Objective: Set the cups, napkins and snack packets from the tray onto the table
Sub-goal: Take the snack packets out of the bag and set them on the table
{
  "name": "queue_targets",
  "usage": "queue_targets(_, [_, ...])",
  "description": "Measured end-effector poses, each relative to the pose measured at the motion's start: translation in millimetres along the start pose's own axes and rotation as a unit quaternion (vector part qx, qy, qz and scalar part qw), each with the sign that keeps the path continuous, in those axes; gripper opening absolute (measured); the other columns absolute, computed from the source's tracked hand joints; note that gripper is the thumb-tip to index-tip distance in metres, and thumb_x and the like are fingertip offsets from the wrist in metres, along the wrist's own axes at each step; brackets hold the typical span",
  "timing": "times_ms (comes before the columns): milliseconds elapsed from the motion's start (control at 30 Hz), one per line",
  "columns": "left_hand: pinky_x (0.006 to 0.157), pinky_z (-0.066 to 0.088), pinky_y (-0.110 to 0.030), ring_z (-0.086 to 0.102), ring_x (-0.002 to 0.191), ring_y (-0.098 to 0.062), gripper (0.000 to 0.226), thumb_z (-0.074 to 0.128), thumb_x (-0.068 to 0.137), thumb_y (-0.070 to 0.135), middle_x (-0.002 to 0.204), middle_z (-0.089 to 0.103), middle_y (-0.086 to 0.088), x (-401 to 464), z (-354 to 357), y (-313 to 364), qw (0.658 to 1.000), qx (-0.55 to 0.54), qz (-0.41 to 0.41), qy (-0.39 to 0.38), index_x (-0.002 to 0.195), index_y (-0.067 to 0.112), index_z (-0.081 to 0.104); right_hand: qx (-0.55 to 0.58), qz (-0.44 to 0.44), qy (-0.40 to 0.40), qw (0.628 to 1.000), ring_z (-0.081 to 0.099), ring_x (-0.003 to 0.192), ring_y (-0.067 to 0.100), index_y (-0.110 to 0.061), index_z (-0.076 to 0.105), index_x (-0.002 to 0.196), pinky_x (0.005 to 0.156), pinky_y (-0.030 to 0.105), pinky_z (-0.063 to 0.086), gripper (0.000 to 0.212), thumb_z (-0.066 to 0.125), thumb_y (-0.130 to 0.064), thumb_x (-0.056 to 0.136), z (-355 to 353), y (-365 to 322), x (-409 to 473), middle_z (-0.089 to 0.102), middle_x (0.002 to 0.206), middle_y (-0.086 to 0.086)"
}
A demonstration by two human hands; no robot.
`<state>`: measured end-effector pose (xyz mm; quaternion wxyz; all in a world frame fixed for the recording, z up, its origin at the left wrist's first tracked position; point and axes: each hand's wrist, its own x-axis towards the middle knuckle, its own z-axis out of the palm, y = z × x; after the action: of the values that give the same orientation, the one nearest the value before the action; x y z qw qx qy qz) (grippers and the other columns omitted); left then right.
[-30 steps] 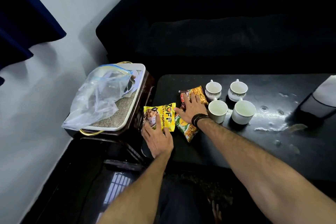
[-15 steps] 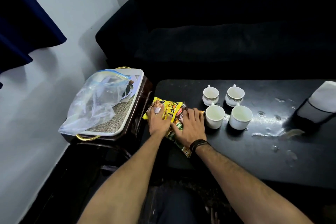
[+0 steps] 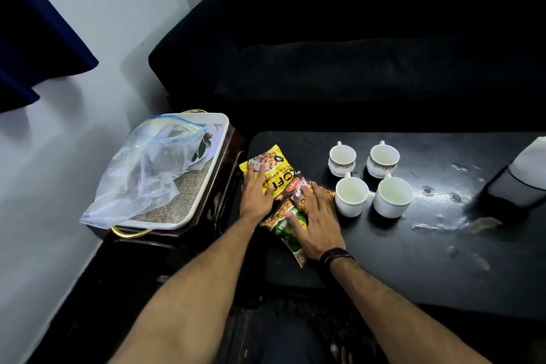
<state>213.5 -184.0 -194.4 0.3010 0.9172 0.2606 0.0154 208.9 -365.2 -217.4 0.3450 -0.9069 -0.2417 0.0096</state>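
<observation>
Three snack packets lie overlapped at the left end of the black table (image 3: 413, 260): a yellow snack packet (image 3: 277, 170), a dark brown packet (image 3: 297, 185) and a green packet (image 3: 285, 230). My left hand (image 3: 255, 196) holds the yellow packet down, fingers over its near half. My right hand (image 3: 319, 221) lies flat with spread fingers across the brown and green packets. Several white cups (image 3: 351, 195) stand upright in a cluster just right of my right hand. A white napkin stack (image 3: 529, 156) sits in a dark holder at the table's right edge.
The white tray (image 3: 180, 223) with gold handles rests on a dark side stand left of the table, a clear plastic bag (image 3: 141, 174) lying in it. A black sofa (image 3: 354, 68) runs behind the table. Wet patches (image 3: 443, 224) mark the tabletop.
My left hand carried the yellow packet from the table's front corner farther back, so it overlaps the brown packet. My right hand slid slightly nearer on the other packets.
</observation>
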Motion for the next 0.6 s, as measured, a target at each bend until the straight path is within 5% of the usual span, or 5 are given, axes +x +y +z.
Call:
queue_targets(267, [0.124, 0.008, -0.051, -0.006, 0.154, -0.021, 0.070, 0.045, 0.101, 0.008, 0.167, -0.009, 0.002, 40.1, -18.4, 12.2, 0.993, 0.023, 0.060, -0.097, 0.158, 0.030, 0.012, -0.016, -0.017, 0.009, 1.000, 0.013, 0.151, 0.014, -0.038, 0.017, 0.150, 0.122, 0.042, 0.018, 0.075, 0.026, -0.079, 0.088, 2.5, -0.6, -1.9, 0.018, 0.161, -0.007])
queue_targets(600, [0.122, 0.020, -0.052, 0.004, 0.154, -0.027, 0.063, 0.042, 0.104, 0.019, 0.167, -0.004, -0.003, 76.3, -16.5, 47.1, 0.986, 0.105, 0.065, -0.113, 0.159, 0.027, 0.012, -0.042, -0.010, -0.016, 0.999, 0.005, 0.151, 0.011, -0.038, 0.018, 0.151, 0.122, 0.038, 0.001, 0.080, 0.019, -0.082, 0.085, 3.9, 0.7, -2.3, 0.016, 0.162, -0.010])
